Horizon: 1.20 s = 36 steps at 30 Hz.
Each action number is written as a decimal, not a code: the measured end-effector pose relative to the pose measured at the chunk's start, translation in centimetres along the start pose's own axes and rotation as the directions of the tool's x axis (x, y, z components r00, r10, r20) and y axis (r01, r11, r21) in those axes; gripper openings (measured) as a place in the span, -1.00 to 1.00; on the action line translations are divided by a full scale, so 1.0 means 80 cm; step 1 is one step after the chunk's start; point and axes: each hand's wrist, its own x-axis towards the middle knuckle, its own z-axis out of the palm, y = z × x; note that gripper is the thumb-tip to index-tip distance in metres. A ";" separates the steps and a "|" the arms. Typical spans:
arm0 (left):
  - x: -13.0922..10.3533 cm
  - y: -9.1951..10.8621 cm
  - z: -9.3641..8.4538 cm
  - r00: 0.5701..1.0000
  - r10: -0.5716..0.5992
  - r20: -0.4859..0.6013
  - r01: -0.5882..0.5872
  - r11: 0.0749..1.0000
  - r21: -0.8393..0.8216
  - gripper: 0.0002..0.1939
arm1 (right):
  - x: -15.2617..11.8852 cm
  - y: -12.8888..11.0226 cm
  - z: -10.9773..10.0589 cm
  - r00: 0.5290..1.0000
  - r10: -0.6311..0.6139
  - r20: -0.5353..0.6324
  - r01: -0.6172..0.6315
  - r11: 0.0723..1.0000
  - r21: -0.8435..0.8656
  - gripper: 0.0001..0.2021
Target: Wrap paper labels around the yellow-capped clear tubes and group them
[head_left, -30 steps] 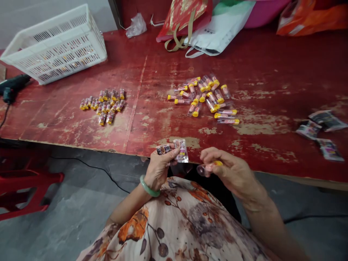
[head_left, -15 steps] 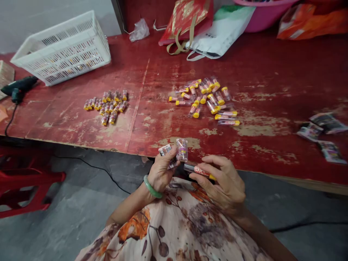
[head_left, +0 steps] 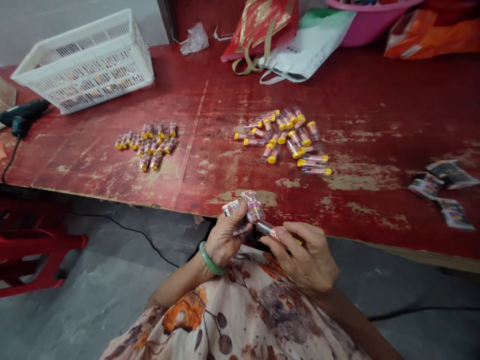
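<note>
My left hand (head_left: 225, 235) is closed on a stack of small printed sleeves (head_left: 230, 207), with one clear printed sleeve (head_left: 253, 206) held at the fingertips and standing open. In my right hand (head_left: 305, 255) is a clear plastic tube (head_left: 269, 230) with a red-and-white label and a yellow cap, gripped between thumb and fingers. The tube's clear end touches or nearly touches the sleeve's lower edge; which of the two, I cannot tell. On the table beyond lie several loose yellow-capped tubes (head_left: 292, 135). Farther left is a group of sleeved tubes (head_left: 150, 142).
A white plastic crate (head_left: 93, 65) stands at the back left beside a heat gun (head_left: 24, 117). Bags, including a red one (head_left: 258, 30), and a pink basin (head_left: 363, 25) line the back. Printed packets (head_left: 453, 212) lie at the right. A red stool (head_left: 41, 250) is at lower left.
The sleeve in my left hand has tilted toward the tube. My right hand has shifted slightly, bringing the tube's clear end up at the sleeve's lower edge. The view has moved a little.
</note>
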 end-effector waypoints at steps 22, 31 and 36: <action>0.006 -0.010 -0.010 0.984 0.116 0.137 -0.138 0.977 0.162 -0.63 | -0.001 -0.002 0.027 0.941 0.297 -0.163 -0.278 0.951 0.134 -0.75; 0.008 -0.013 -0.014 0.974 0.118 0.192 -0.141 0.983 0.115 -0.65 | -0.024 0.000 0.046 0.984 0.009 -0.177 -0.018 0.998 -0.054 -0.50; 0.008 -0.017 -0.014 0.973 0.111 0.202 -0.137 0.983 0.125 -0.68 | -0.021 0.001 0.058 0.975 0.060 -0.215 -0.063 0.998 -0.006 -0.45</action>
